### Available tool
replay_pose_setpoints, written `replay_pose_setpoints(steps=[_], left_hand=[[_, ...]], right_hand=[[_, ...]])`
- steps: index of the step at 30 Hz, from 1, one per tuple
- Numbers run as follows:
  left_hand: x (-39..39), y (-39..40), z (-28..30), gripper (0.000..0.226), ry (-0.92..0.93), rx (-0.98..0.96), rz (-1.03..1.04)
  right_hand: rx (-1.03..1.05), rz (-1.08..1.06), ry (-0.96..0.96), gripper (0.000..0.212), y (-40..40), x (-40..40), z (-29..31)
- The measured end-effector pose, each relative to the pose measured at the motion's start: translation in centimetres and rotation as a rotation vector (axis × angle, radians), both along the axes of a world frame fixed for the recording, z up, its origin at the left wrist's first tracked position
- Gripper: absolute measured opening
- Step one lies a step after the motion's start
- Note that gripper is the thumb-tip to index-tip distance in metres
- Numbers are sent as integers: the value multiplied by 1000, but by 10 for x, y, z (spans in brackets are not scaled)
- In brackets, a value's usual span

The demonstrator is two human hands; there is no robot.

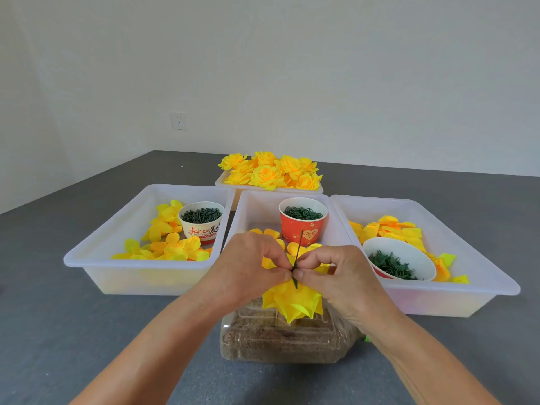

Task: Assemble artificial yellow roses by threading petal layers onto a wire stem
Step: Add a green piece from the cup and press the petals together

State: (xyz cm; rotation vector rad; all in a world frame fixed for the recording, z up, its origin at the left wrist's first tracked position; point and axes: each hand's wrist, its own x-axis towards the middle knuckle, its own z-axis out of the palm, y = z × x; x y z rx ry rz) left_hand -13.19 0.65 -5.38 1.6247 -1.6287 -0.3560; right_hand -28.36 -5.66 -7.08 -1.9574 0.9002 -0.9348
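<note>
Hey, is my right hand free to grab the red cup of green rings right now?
Probably not yet: the right hand is pinching the wire stem with the left hand. The red cup stands unobstructed just behind them.

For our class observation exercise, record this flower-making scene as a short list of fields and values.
left hand: pinches the wire stem
right hand: pinches the wire stem
wire stem: green, upright, its tip above the fingers
petal layers: yellow, threaded on the stem, hanging below the hands
finished roses: piled in the far tray
red cup: holds green rings, middle tray
clear container: under the hands, brown granular filling
</note>
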Motion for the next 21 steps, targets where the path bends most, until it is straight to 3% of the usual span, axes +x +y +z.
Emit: replay_pose_setpoints(steps=[11, 17, 21], left_hand=[[0, 0, -10, 20, 49, -49, 1], [-2, -1, -1, 5, -54, -9, 22], [4, -3, 6, 2, -72, 44, -17]], right_hand=[[-26, 53, -65, 27, -1, 0, -10], [-102, -8, -59, 33, 6, 0, -11], [49, 6, -106, 23, 1, -4, -6]])
